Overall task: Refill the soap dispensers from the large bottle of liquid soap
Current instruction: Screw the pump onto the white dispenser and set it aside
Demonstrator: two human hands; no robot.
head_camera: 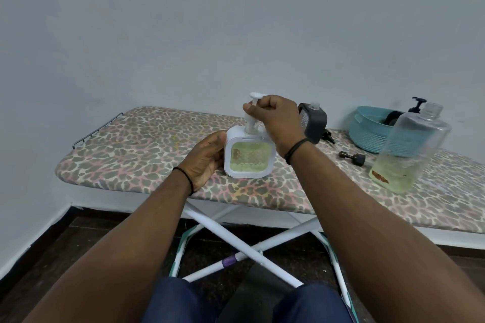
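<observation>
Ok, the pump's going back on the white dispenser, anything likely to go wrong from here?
Two risks. The large bottle stands uncapped near the right forearm, so a sideways sweep might tip it and spill the remaining soap. The white dispenser looks nearly full; the right hand pushing the pump down while the left hand squeezes could force soap out onto the ironing board.

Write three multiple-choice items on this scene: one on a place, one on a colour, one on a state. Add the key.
1. Where does the big bottle stand?
A. Right of the white dispenser
B. In the basket
C. On the floor

2. What colour is the basket?
A. Red
B. Teal
C. Black

3. What does the right hand do?
A. Lies flat on the board
B. Grips the pump
C. Holds the big bottle

Key: 1 A, it stands on the board at right. 2 B, teal plastic. 3 B, fingers curl round the pump stem while the left hand steadies the dispenser.
</observation>
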